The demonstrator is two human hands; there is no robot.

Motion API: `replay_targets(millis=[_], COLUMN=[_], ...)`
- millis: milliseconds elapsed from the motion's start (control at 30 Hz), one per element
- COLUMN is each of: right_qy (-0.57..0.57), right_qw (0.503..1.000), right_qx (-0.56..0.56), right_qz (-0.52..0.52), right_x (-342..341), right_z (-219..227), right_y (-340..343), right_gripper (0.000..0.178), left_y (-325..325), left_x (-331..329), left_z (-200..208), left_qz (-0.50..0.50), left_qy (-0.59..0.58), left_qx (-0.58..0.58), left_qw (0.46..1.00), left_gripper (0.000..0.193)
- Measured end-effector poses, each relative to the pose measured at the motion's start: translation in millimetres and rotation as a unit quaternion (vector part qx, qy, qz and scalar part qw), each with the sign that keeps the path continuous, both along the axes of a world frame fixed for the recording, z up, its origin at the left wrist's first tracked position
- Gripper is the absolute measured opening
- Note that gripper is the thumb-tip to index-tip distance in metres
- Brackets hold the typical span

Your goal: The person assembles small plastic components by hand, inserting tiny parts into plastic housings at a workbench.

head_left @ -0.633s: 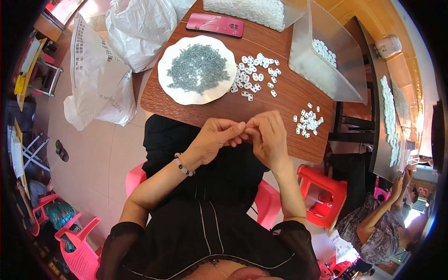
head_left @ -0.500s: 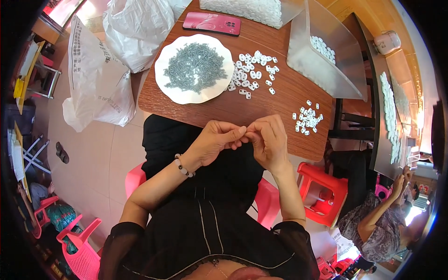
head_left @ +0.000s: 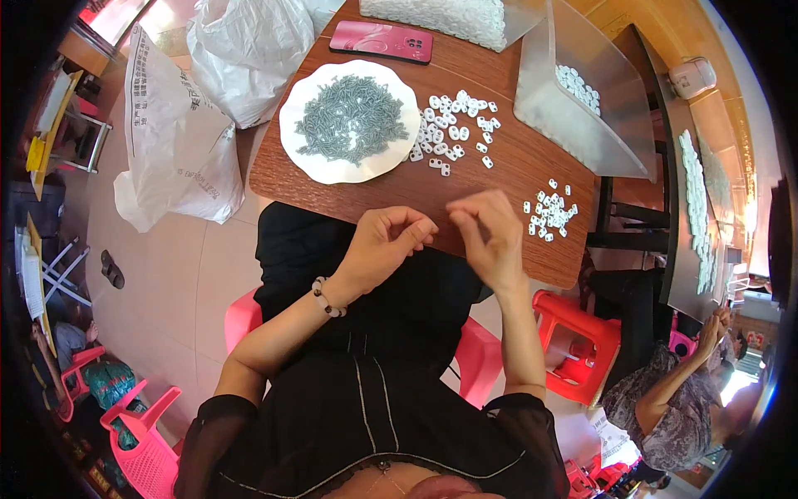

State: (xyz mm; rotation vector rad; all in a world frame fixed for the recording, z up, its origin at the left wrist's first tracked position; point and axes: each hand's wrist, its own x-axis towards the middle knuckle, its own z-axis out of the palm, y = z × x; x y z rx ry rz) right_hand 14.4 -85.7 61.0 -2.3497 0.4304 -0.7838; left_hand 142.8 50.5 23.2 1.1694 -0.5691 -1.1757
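Over the near edge of the brown table (head_left: pixel 374 200), my left hand (head_left: pixel 388 241) is closed in a pinch, thumb against fingers. Whatever it holds is too small or hidden to name. To its right, my right hand (head_left: pixel 492 237) is raised with curled fingers, a small gap showing between thumb and forefinger, and I see nothing in it. Beyond my left hand stands a scalloped white plate (head_left: pixel 293 158) heaped with grey screws (head_left: pixel 353 116). Small white two-holed plastic pieces (head_left: pixel 453 133) lie loose beside the plate. Another pile of white pieces (head_left: pixel 550 212) lies right of my right hand.
A pink phone (head_left: pixel 381 41) lies at the far edge. Translucent bins (head_left: pixel 582 125) with white pieces stand at the back right. White sacks (head_left: pixel 179 141) are on the floor at left. A red stool (head_left: pixel 578 333) stands at right, where another person (head_left: pixel 673 407) works at a second table.
My hands were together, fingertips meeting; now they are apart. My right hand has moved slightly right and its thumb has come away from the forefinger. My left hand keeps its pinch.
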Motion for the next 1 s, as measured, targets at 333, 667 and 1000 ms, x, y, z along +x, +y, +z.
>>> replay_targets(millis=[333,667,1000], right_qy=[0.069,0.038,0.013], right_qw=[0.988,0.991,0.936], right_qx=[-0.136,-0.127,0.338], right_qz=[-0.006,-0.037,-0.093], right_x=[47.6,50.1,-1.1], right_z=[-19.1,-22.6,-11.1], right_y=[-37.1,-41.8,-4.2], right_gripper=[0.01,0.007,0.014], left_y=[5.9,4.0,-5.2], left_x=[2.2,4.3,1.0], left_z=[5.3,3.1,0.9], left_qz=[0.061,0.096,0.078], left_qy=[-0.092,-0.005,-0.048], left_qx=[-0.012,-0.006,-0.006], left_qw=[0.994,0.995,0.996], left_gripper=[0.01,0.012,0.017])
